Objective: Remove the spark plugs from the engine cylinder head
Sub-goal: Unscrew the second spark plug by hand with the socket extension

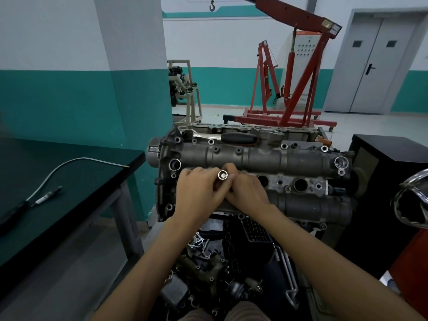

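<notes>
Both hands meet over the engine cylinder head (pixel 254 156), at the row of plug wells between the two cam housings. The left hand (pixel 199 191) and right hand (pixel 247 193) touch each other, fingers curled round a metal socket tube (pixel 223 175) that stands upright w/ its open end facing the camera — a small part shows inside the bore, prob. a spark plug tip, but too small to be sure. Each grip is closed on the tube: left fingers wrap it from the left side, right fingers from the right. The tube's lower end is hidden by the hands, so which well it sits in can't be told.

To the right of the hands, two open spark plug wells (pixel 262 180) show as dark round holes in the head. A black-handled tool (pixel 238 137) lies on the far edge of the head.

On the left, a dark bench (pixel 69 172) carries a bent flexible tool (pixel 76 167) w/ a thin metal shaft. A red engine hoist (pixel 298 72) stands in the background — grey double doors (pixel 372 66) beyond it. Loose engine parts (pixel 208 262) lie on the floor below the arms.
</notes>
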